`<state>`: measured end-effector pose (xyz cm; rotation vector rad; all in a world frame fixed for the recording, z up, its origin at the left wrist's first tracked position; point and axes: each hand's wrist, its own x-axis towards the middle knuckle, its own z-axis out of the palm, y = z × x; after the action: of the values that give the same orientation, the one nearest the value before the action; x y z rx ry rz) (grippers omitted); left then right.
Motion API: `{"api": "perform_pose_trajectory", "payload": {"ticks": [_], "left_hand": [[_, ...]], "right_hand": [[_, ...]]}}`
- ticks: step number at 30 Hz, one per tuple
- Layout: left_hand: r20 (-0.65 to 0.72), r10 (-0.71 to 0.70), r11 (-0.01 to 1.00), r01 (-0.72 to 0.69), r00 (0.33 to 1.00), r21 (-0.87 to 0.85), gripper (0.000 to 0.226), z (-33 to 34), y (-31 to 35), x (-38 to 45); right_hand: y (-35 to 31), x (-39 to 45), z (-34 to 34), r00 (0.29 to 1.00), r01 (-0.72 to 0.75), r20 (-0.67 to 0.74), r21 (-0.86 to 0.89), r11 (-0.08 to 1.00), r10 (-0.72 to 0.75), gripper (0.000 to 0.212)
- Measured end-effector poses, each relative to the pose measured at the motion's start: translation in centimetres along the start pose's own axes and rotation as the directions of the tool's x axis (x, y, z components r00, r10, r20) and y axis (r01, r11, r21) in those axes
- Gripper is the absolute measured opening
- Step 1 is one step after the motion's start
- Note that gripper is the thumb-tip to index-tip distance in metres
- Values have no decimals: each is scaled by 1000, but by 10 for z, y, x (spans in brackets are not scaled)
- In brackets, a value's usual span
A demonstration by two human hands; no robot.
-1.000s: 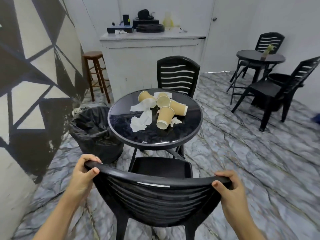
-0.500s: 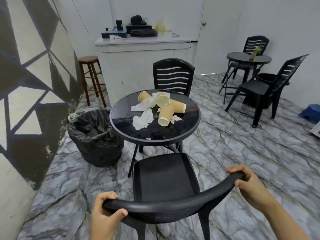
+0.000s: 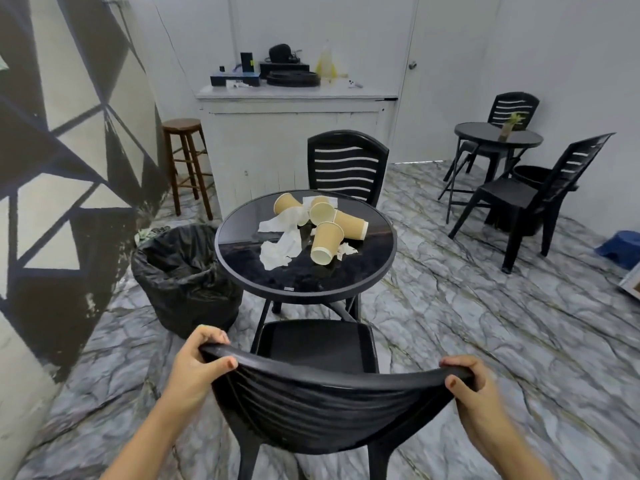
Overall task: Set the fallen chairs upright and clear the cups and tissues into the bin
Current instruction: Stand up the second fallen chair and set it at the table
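Both hands clamped on the top rail of the near chair (image 3: 311,403). Left hand (image 3: 197,365): fingers curled over the left end of the rail, thumb pressed on the near face. Right hand (image 3: 474,386): same grip on the right end, fingers over the top, thumb on the front. Hands well apart, one at each corner of the backrest.

Near chair is upright, black slatted plastic, seat facing the round table (image 3: 242,258) and its front edge just at the table's legs.

On the glass tabletop: four tan paper cups (image 3: 325,242), all tipped on their sides, clustered right of centre and touching each other. White tissues (image 3: 278,249) crumpled beside and partly under them, on the left of the cluster, with one small scrap to the right of the nearest cup.

Bin (image 3: 183,271) with a black liner sits on the floor just left of the table, open.

Second chair (image 3: 346,164) is upright at the far side of the table. Two more black chairs (image 3: 533,192) and another table (image 3: 495,136) at far right, all upright.

Writing: small label on the near edge of the tabletop, too small to read. Cups show no print.
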<state>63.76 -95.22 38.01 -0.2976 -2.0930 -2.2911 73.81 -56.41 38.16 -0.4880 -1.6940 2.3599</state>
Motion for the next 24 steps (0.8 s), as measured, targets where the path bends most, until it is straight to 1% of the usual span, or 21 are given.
{"api": "perform_pose_trajectory", "payload": {"ticks": [1,2,3,5,6,8,10,13,14,16,17,19,20,22,24], "left_hand": [[0,-1,1000,1,1000,-21,40,-13,-2,4],[-5,-14,998,14,1000,-57,48,-27,-5,7],[-8,-31,995,30,999,-96,53,-42,-7,9],[-15,-69,988,66,997,-140,56,-67,-7,15],[5,-73,989,73,997,-130,56,-76,-6,21],[84,-90,995,93,992,-38,55,-84,-3,31],[117,-112,993,108,987,39,55,-84,-3,34],[76,-104,994,100,992,47,55,-83,-9,23],[70,-107,993,103,992,55,53,-82,-12,19],[36,-117,991,114,992,75,51,-79,-13,10],[13,-114,991,112,993,74,56,-77,-12,6],[-17,-105,991,106,994,84,71,-73,-11,2],[-27,-103,991,105,994,81,70,-70,-10,-1],[-22,-82,992,83,996,92,61,-66,-12,-5],[-15,-70,990,72,997,121,58,-64,-15,-4]], "right_hand": [[4,-3,9,1000,0,5,-63,998,0,65],[11,-9,20,1000,0,1,-105,994,0,79],[18,-16,31,1000,14,7,-128,992,-13,87],[29,-23,53,998,56,20,-165,985,-54,91],[33,-23,60,998,67,8,-168,984,-67,92],[36,-22,66,997,68,-11,-171,983,-71,90],[34,-17,62,998,69,4,-200,977,-69,83],[26,-14,63,998,62,45,-212,975,-54,64],[23,-15,63,997,63,67,-218,974,-49,64],[19,-14,62,997,56,73,-256,965,-38,72],[17,-14,61,997,45,71,-268,962,-27,72],[15,-14,61,997,36,78,-289,957,-14,57],[15,-15,61,997,39,75,-297,954,-18,54],[17,-18,59,998,41,53,-293,955,-26,58],[22,-23,57,999,46,33,-266,963,-39,64]]}}
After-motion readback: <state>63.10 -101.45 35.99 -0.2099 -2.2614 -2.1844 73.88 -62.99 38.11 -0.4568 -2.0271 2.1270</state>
